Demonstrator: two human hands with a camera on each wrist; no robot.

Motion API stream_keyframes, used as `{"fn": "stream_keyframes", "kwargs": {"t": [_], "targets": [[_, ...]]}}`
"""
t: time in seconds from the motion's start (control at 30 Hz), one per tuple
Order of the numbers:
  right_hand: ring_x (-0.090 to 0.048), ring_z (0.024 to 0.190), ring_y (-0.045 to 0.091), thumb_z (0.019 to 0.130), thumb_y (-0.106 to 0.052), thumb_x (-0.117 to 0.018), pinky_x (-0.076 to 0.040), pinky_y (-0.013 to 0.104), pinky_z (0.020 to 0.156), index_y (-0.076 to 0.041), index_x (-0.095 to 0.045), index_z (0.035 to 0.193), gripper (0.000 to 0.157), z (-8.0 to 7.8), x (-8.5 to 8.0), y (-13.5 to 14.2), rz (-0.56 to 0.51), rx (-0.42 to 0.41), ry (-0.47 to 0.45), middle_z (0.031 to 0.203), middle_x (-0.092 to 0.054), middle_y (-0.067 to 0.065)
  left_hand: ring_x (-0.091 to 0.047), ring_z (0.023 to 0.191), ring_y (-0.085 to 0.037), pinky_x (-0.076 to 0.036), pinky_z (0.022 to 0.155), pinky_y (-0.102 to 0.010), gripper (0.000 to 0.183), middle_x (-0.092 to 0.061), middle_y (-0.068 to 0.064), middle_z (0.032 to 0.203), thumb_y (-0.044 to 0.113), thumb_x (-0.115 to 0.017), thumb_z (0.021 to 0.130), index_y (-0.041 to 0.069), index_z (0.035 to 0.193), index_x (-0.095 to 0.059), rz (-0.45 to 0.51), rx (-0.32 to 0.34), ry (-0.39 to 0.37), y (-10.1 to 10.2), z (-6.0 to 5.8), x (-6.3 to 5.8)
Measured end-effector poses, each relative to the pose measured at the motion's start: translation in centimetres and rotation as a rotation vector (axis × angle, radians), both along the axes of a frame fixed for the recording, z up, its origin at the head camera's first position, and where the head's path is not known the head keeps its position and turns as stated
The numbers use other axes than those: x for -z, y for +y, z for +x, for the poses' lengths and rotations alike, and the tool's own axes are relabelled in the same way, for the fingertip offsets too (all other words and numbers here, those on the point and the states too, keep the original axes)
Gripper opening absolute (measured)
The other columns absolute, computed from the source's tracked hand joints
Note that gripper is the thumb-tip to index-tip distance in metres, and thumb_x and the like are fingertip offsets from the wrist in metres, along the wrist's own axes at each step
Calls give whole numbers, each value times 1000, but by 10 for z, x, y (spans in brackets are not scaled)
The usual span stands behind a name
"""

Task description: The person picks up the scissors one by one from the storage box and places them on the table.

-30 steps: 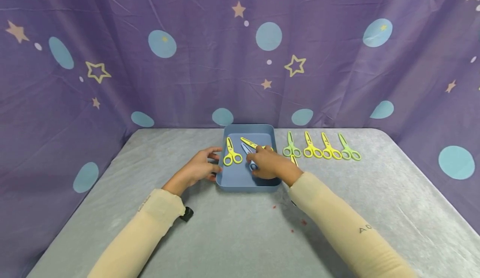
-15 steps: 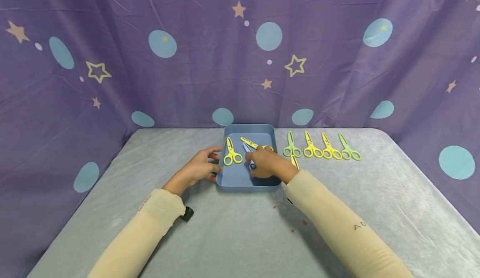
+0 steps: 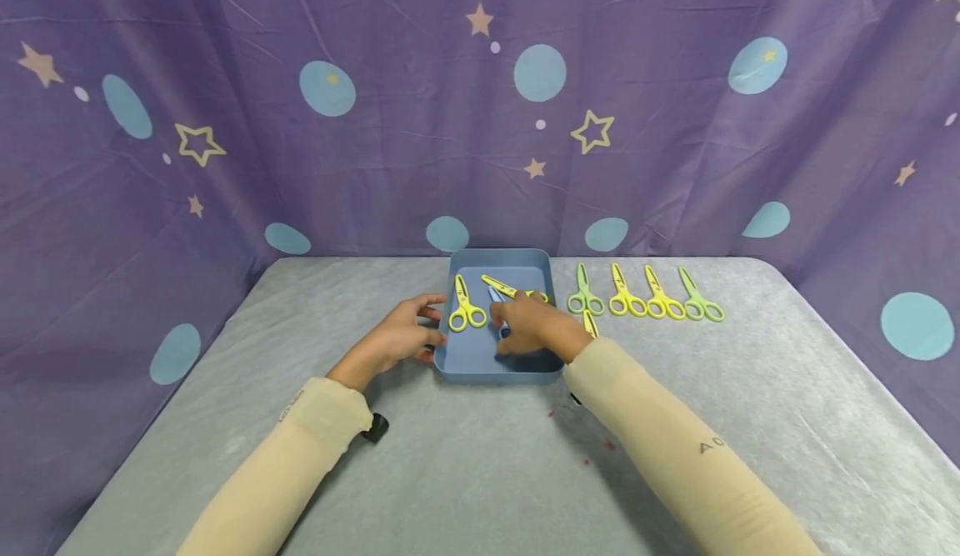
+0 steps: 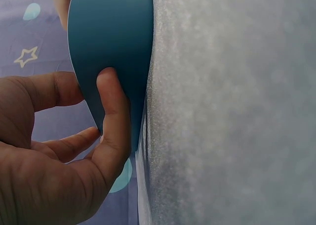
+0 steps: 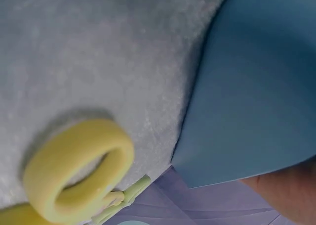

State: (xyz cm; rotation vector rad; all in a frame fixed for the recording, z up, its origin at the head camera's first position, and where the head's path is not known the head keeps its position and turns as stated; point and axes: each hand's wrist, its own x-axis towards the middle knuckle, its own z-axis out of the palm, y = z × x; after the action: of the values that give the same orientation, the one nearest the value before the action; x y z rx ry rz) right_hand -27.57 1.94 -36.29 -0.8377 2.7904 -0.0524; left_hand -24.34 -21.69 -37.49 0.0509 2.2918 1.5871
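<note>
The right hand (image 3: pixel 528 323) reaches into a shallow blue rectangular tray (image 3: pixel 498 378), its bent fingers and thumb visibly apart over a pair of blue scissors (image 3: pixel 493 294) at the tray's middle; whether it grips their handles cannot be told. The left hand (image 3: pixel 397 335) has its fingers spread apart, the tips touching the tray's left wall.

Inside the tray, a pair of yellow scissors (image 3: pixel 462 293) lies along the left side, blades pointing far. Another yellow pair (image 3: pixel 497 286) lies slanted beyond the blue one, its handles partly covered by the right hand. On the grey cloth-covered table (image 3: pixel 450 473), right of the tray, a row runs green (image 3: pixel 584 293), yellow (image 3: pixel 622 293), yellow (image 3: pixel 656 293), green (image 3: pixel 697 296). Nearer, another yellow pair (image 3: pixel 592 323) is mostly hidden behind the right wrist. A purple curtain (image 3: pixel 420 164) with stars and pale blue dots hangs at the far side.
</note>
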Motion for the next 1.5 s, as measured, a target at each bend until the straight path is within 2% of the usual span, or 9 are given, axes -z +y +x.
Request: {"fn": "stream_keyframes", "kwargs": {"t": [0.4, 0.67, 1.0, 1.3, 1.5], "targets": [[-53, 104, 35, 88, -46, -76, -48, 48, 85, -23, -61, 111, 36, 2, 3, -1, 39, -17, 53, 111, -62, 10, -64, 99, -30, -61, 69, -40, 78, -44, -19, 140, -6, -66, 91, 13, 160, -34, -7, -5, 1, 2, 1, 1], [-50, 101, 36, 87, -48, -76, -47, 48, 82, -24, -60, 109, 36, 1, 7, -3, 42, -5, 63, 111, -60, 12, -65, 97, -30, -61, 69, -40, 77, -43, -19, 139, -7, -66, 91, 13, 160, -35, 2, -7, 1, 1, 1, 2], [-48, 105, 38, 88, -49, -76, -47, 52, 83, -25, -61, 118, 41, 2, 6, 1, 12, 22, 87, 119, -56, 17, -64, 97, -29, -61, 68, -40, 77, -44, -19, 140, -7, -65, 91, 12, 160, -35, -1, -3, 5, 2, 1, -1], [-48, 98, 38, 88, -48, -77, -48, 52, 80, -22, -61, 117, 42, 9, 1, 4, -22, 22, 134, 114, -56, 17, -63, 96, -29, -60, 67, -39, 77, -43, -19, 139, -6, -65, 91, 12, 160, -34, 9, 5, 6, 1, 1, -1], [-48, 100, 39, 87, -47, -77, -49, 54, 81, -22, -61, 116, 41, 14, 0, 7, -36, 30, 172, 114, -56, 18, -64, 97, -29, -60, 67, -39, 77, -43, -20, 138, -7, -65, 91, 11, 160, -34, 18, 3, 12, 0, -1, 3]]}}
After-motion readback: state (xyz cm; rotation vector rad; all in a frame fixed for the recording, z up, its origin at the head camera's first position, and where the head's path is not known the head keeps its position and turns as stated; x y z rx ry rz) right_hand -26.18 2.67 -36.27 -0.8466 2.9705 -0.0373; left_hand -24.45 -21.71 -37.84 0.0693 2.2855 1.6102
